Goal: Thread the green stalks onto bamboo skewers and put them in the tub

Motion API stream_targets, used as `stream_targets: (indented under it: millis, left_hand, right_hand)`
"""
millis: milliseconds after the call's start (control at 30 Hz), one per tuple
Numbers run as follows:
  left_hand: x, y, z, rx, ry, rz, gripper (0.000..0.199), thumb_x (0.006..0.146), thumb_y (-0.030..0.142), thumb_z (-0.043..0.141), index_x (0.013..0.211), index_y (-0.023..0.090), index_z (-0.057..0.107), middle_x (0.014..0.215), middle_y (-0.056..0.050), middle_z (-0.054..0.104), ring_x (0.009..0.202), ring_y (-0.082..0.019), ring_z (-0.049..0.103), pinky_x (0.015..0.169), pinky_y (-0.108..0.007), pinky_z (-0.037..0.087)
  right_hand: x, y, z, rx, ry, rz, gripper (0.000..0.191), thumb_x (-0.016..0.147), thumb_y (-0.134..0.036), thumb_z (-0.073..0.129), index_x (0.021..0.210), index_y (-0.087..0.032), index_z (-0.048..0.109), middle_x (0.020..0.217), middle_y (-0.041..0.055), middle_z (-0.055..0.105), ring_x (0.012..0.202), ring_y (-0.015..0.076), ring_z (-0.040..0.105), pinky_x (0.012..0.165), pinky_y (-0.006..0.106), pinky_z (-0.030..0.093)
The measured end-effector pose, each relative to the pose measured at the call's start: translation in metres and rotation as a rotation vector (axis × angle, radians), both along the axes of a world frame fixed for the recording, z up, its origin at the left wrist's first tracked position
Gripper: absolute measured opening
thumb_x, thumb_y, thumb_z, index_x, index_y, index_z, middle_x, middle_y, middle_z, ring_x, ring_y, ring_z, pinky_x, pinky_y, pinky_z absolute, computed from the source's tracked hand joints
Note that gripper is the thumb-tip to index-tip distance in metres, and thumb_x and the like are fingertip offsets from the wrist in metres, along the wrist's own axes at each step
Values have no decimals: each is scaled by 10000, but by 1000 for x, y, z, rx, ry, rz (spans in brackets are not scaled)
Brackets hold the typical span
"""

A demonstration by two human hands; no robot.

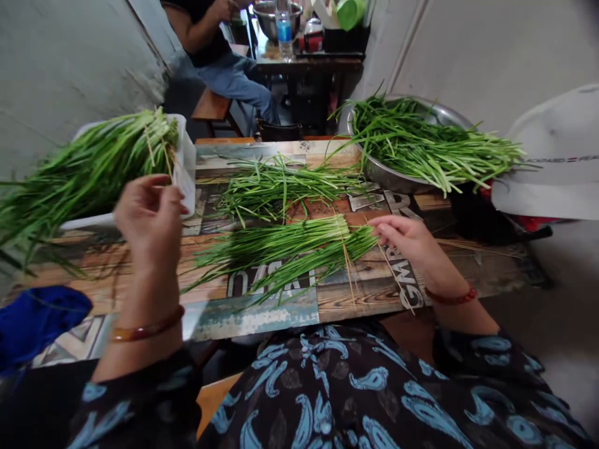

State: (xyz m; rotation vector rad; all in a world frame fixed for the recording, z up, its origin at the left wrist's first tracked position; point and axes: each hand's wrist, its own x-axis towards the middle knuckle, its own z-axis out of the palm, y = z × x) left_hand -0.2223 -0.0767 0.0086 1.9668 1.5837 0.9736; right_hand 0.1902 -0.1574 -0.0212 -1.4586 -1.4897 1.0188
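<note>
Two bunches of long green chives lie side by side on the table in front of me. Thin straw strands stick out from under the pale cut ends of the rear bunch. My right hand is at the right end of the front bunch, its fingertips pinched around another straw strand. Over by the white bin, my left hand is raised with curled fingers. Straw strands show just above its fingertips, but what it holds is unclear. More chives, with straw strands on them, fill the bin.
Loose chives are spread behind the bunches. A steel basin heaped with chives stands at the back right. A blue cloth is at the left. Beyond, a person sits by another table with a bottle.
</note>
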Motion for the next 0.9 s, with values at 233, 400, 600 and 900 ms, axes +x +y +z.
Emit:
stream_targets:
  millis: [233, 400, 600, 900]
  left_hand:
    - [117, -34, -22, 67, 160, -284, 308, 889, 332, 582, 1161, 197, 634, 1040, -87, 680, 983, -216, 653, 876, -335, 527]
    - [157, -23, -44, 141, 411, -430, 279, 896, 214, 549, 1153, 161, 644, 1144, -121, 663, 1076, -243, 601, 974, -392, 462]
    - [181, 0, -58, -17, 522, -291, 307, 902, 302, 561, 1160, 176, 669, 1134, -130, 677, 1073, -278, 597, 936, -406, 446]
    - [179, 10, -50, -96, 55, -355, 106, 767, 217, 663, 855, 158, 678, 945, -66, 665, 924, -205, 594, 871, -326, 451]
  right_hand:
    - [-29, -33, -24, 15, -343, 251, 276, 929, -370, 522, 893, -194, 733, 812, 34, 738, 703, 156, 654, 672, 269, 463]
    - [-53, -33, -25, 48, -730, 136, 278, 895, -463, 596, 825, -210, 686, 801, 42, 730, 722, 190, 653, 618, 274, 369]
    - [-58, -21, -33, -2, -821, 120, 199, 893, -384, 593, 796, -225, 662, 782, 44, 726, 707, 195, 652, 593, 278, 325]
    - [-54, -10, -31, 37, -604, 97, 134, 851, -304, 618, 758, -212, 648, 722, 21, 684, 661, 168, 615, 601, 266, 370]
